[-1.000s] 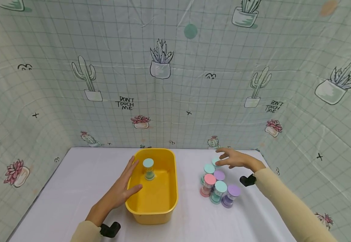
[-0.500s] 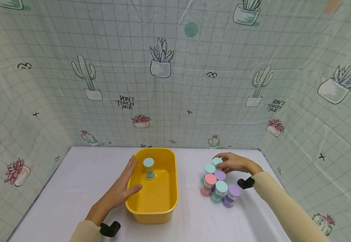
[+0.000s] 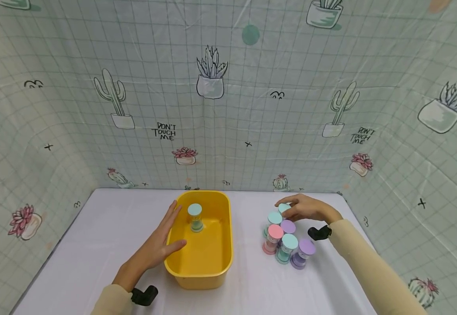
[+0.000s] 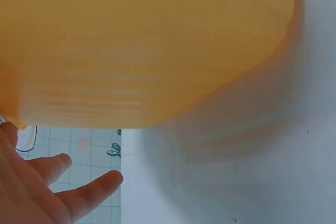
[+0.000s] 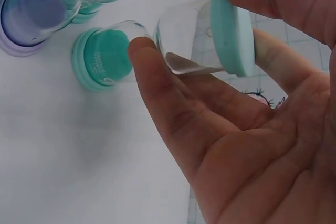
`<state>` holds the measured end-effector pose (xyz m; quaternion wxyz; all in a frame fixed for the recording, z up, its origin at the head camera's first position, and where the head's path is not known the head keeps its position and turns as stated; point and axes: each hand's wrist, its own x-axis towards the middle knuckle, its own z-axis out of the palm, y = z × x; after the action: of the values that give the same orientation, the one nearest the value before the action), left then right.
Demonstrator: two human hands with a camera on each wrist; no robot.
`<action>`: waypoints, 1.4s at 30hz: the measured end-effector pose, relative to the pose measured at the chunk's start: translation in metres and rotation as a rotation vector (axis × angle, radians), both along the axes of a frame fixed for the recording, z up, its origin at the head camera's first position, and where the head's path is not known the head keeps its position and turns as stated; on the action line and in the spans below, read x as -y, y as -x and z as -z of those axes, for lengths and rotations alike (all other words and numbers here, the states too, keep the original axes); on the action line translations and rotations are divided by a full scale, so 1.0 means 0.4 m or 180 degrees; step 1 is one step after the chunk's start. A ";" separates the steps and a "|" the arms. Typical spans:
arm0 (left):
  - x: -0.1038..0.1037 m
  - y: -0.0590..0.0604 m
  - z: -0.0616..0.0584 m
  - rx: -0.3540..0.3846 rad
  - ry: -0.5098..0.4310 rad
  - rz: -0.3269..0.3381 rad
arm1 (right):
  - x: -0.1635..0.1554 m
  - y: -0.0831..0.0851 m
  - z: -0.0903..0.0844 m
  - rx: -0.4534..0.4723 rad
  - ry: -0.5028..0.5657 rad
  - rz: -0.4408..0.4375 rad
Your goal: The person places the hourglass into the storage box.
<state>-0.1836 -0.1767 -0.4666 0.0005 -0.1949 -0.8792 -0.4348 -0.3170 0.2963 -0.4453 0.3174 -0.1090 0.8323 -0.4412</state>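
Clear plastic with teal end caps forms the hourglass timer point(image 5: 173, 51), pinched between thumb and fingers of the right hand point(image 3: 305, 208) at the cluster's far edge. The smooth yellow tub point(image 3: 212, 258) is touched by the flat, relaxed left hand point(image 3: 155, 249); sand cannot be made out.

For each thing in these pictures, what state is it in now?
Yellow tub: upright, one timer inside.
Timer in tub: standing upright.
Teal timer: gripped by the right hand.
Left hand: flat against the tub's side.
Other timers: upright, clustered on the table.
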 end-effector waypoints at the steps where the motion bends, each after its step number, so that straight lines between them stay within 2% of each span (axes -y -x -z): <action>1: 0.000 0.001 -0.001 0.0003 0.0006 0.0001 | 0.000 0.000 -0.002 0.0010 -0.0006 -0.0001; 14: -0.005 0.008 0.005 0.0084 0.0030 0.0001 | 0.001 -0.005 -0.018 -0.0060 -0.0151 -0.0016; 21: -0.002 0.008 0.003 0.0076 0.0031 0.0010 | -0.006 0.000 -0.049 -0.0176 -0.0257 0.0095; 26: -0.001 0.010 -0.005 -0.0005 0.0048 -0.0011 | 0.000 0.020 -0.094 -0.0351 -0.0286 0.0085; 32: 0.003 0.009 -0.009 0.0100 0.0141 -0.0026 | 0.031 0.035 -0.160 -0.0499 -0.0277 0.0018; 42: 0.006 0.007 -0.012 0.0046 0.0319 -0.0027 | 0.133 0.047 -0.275 -0.0749 -0.0160 -0.0103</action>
<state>-0.1863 -0.1790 -0.4617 -0.0138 -0.1877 -0.9007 -0.3916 -0.3357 0.2430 -0.3352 0.2272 -0.1655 0.8727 -0.3992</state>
